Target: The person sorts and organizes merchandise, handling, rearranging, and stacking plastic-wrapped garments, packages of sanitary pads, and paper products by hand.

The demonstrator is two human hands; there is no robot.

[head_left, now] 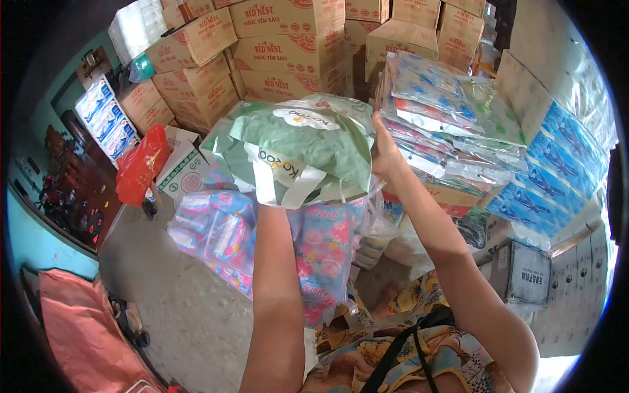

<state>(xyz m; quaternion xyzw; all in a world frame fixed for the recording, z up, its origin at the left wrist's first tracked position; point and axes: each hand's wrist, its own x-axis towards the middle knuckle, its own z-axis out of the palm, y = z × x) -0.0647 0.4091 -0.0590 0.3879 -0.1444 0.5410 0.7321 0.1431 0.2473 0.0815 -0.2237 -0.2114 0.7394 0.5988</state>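
Over pink packs (327, 242) | green bag (308, 144) apparently filled, handling unfinished | right hand (388, 152) against its side, left hand hidden; grips cannot be told

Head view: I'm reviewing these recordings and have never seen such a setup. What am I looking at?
There's no machine: these are a person's bare hands, filmed by a head-worn camera looking forward and down. The right hand is at the side of a green tote bag; the left hand is hidden by it, so its grip can't be judged. Pink-and-blue packs in clear plastic show below the bag, with Red Nest cartons stacked behind.
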